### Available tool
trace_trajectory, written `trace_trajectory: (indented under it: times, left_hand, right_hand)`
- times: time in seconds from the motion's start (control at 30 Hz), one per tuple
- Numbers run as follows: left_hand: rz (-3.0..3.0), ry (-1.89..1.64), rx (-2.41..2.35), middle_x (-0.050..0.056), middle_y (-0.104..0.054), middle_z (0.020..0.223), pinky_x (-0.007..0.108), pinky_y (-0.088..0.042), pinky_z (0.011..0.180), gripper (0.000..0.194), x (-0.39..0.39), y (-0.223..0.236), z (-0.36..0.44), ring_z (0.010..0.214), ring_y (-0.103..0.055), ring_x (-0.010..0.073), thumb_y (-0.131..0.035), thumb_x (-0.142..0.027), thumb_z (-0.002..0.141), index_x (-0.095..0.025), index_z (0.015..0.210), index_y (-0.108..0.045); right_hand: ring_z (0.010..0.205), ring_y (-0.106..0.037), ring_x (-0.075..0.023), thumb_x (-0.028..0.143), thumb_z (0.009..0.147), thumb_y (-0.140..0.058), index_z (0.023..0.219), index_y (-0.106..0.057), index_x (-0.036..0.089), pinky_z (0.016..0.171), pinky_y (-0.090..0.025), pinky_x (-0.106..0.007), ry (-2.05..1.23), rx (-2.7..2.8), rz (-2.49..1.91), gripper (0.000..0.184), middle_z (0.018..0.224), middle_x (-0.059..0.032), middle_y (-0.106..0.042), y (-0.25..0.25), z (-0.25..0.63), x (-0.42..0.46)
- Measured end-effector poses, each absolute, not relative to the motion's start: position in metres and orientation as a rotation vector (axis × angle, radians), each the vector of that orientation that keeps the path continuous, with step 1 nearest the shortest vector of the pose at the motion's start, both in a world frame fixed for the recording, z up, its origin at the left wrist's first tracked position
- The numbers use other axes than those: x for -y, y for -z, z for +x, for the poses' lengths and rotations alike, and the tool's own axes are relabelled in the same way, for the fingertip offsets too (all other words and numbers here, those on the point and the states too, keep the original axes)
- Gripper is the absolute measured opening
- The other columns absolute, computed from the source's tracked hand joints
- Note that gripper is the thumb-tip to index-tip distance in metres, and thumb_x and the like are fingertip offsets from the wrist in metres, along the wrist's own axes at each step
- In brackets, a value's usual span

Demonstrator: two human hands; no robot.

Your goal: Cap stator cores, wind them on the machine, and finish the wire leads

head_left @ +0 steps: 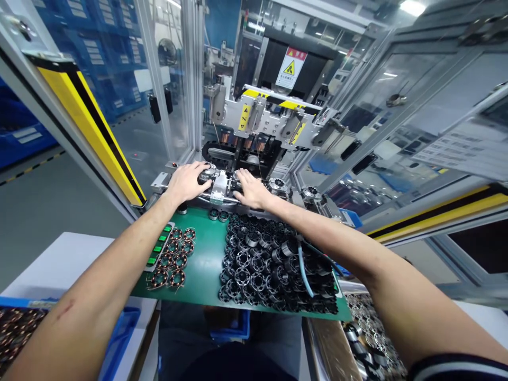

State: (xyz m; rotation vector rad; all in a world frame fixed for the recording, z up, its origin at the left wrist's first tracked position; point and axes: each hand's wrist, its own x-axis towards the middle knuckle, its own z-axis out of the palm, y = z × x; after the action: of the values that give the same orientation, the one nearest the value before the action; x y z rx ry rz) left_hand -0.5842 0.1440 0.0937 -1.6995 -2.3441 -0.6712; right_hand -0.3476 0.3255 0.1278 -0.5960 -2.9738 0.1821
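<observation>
My left hand (187, 182) reaches to the fixture row, its fingers and thumb curved around a round metal part (208, 171) seated there. Just to the right, my right hand (254, 191) has its fingers and thumb on another round metal part (237, 177), mostly hidden beneath the hand. A flat metal block (219, 186) stands between the two hands. Farther right, two more round fixtures hold slotted metal rings, one ring (278, 184) near my right wrist and another ring (311, 192) beyond it.
Many black slotted cores (257, 263) crowd the green mat (206, 259). Copper-wound rings (174, 256) lie at its left, beside a tray with green pieces (159, 246). A machine head (273, 116) hangs above the fixtures. Yellow-black posts (91, 127) flank the opening. A blue hose (305, 270) crosses the cores.
</observation>
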Motion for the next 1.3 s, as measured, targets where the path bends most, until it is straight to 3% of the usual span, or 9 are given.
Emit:
trace_trajectory:
  times: [0.27, 0.4, 0.53, 0.67, 0.87, 0.97, 1.1, 1.2, 1.3]
  left_hand:
    - [-1.702, 0.755, 2.315, 0.015, -0.071, 0.182, 0.061, -0.043, 0.150, 0.068, -0.143, -0.093, -0.586, 0.170, -0.065, 0.0417, -0.064, -0.056, 0.113, -0.023, 0.170, -0.077]
    - [-1.708, 0.828, 2.327, 0.015, -0.073, 0.180, 0.064, -0.046, 0.148, 0.070, -0.145, -0.091, -0.588, 0.168, -0.066, 0.0440, -0.065, -0.059, 0.108, -0.025, 0.168, -0.079]
    - [-1.704, 0.945, 2.336, 0.015, -0.073, 0.180, 0.067, -0.043, 0.151, 0.072, -0.141, -0.096, -0.584, 0.172, -0.063, 0.0461, -0.064, -0.061, 0.104, -0.025, 0.163, -0.082]
    - [-1.569, 1.123, 2.425, 0.019, -0.073, 0.179, 0.074, -0.051, 0.145, 0.086, -0.131, -0.104, -0.575, 0.168, -0.067, 0.0509, -0.067, -0.074, 0.102, -0.025, 0.172, -0.074]
    - [-1.421, 1.261, 2.436, 0.026, -0.063, 0.187, 0.050, -0.059, 0.140, 0.083, -0.098, -0.107, -0.540, 0.174, -0.066, 0.0318, -0.034, -0.065, 0.126, -0.014, 0.191, -0.045]
    - [-1.463, 1.126, 2.401, 0.018, -0.067, 0.185, 0.052, -0.055, 0.143, 0.067, -0.043, -0.102, -0.506, 0.172, -0.065, 0.0305, -0.042, -0.059, 0.125, -0.021, 0.175, -0.066]
    - [-1.496, 0.842, 2.412, 0.014, -0.080, 0.160, 0.063, -0.052, 0.143, 0.042, 0.058, -0.090, -0.441, 0.160, -0.067, 0.0418, -0.090, -0.064, 0.099, -0.028, 0.119, -0.089]
    - [-1.453, 0.655, 2.482, 0.016, -0.083, 0.146, 0.065, -0.059, 0.132, 0.036, 0.108, -0.065, -0.398, 0.145, -0.072, 0.0451, -0.101, -0.057, 0.088, -0.028, 0.106, -0.089]
    - [-1.392, 0.542, 2.544, 0.017, -0.083, 0.140, 0.065, -0.061, 0.127, 0.020, 0.119, -0.038, -0.376, 0.140, -0.074, 0.0447, -0.092, -0.047, 0.097, -0.028, 0.104, -0.087]
  right_hand:
    - [0.191, -0.045, -0.0371, 0.056, 0.127, -0.055, 0.191, -0.052, 0.009, 0.156, -0.041, -0.056, -0.222, 2.941, -0.576, 0.080, 0.201, -0.0228, -0.047, -0.141, -0.339, -0.344]
    - [0.188, -0.046, -0.0423, 0.054, 0.126, -0.067, 0.189, -0.055, 0.022, 0.155, -0.037, -0.072, -0.150, 2.787, -0.706, 0.071, 0.201, -0.0205, -0.047, -0.153, -0.291, -0.369]
    - [0.158, -0.073, -0.0391, 0.047, 0.117, -0.087, 0.166, -0.074, 0.023, 0.133, -0.064, -0.069, -0.123, 2.738, -0.828, 0.056, 0.177, -0.0165, -0.070, -0.150, -0.243, -0.381]
    - [0.143, -0.080, -0.0333, 0.046, 0.119, -0.086, 0.159, -0.077, 0.022, 0.121, -0.072, -0.059, -0.143, 2.652, -0.852, 0.048, 0.165, -0.0152, -0.076, -0.161, -0.206, -0.397]
    - [0.139, -0.081, -0.0333, 0.047, 0.117, -0.087, 0.158, -0.077, 0.019, 0.118, -0.073, -0.057, -0.339, 2.414, -0.860, 0.051, 0.161, -0.0157, -0.078, -0.162, -0.137, -0.420]
    - [0.148, -0.078, -0.0348, 0.049, 0.119, -0.084, 0.159, -0.077, 0.022, 0.127, -0.068, -0.063, -0.467, 2.301, -0.800, 0.048, 0.168, -0.0156, -0.076, -0.157, -0.102, -0.424]
    - [0.171, -0.066, -0.0440, 0.054, 0.103, -0.095, 0.165, -0.079, 0.028, 0.151, -0.044, -0.072, -0.562, 2.109, -0.801, 0.069, 0.181, -0.0202, -0.071, -0.140, -0.028, -0.393]
    - [0.152, -0.081, -0.0466, 0.065, 0.098, -0.082, 0.152, -0.084, 0.044, 0.138, -0.056, -0.075, -0.624, 1.975, -0.919, 0.058, 0.163, -0.0132, -0.084, -0.098, 0.031, -0.341]
    - [0.127, -0.087, -0.0520, 0.075, 0.095, -0.073, 0.134, -0.087, 0.032, 0.122, -0.063, -0.086, -0.620, 1.818, -1.139, 0.059, 0.138, -0.0223, -0.089, -0.034, 0.069, -0.286]
